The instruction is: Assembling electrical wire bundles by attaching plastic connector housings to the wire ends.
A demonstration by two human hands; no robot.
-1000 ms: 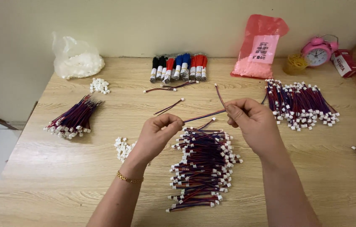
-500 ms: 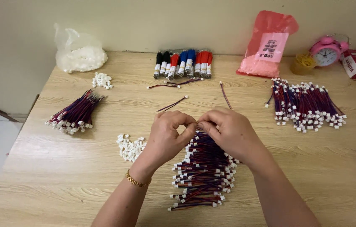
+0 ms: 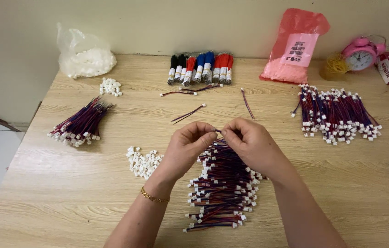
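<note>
Head view of a wooden table [image 3: 89,193]. The left hand [image 3: 186,146] and right hand [image 3: 249,143] meet fingertip to fingertip, both pinched shut on a short wire piece [image 3: 217,132] held just above the central wire pile [image 3: 222,183]. Loose white connectors [image 3: 143,161] lie just beside the left wrist. Bare tabletop extends toward the near left edge; a second wire bundle [image 3: 82,123] sits near the left edge, another [image 3: 337,115] well apart to the right.

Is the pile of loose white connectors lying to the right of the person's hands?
No, the white connectors lie beside the left hand, left of the wire pile.
</note>
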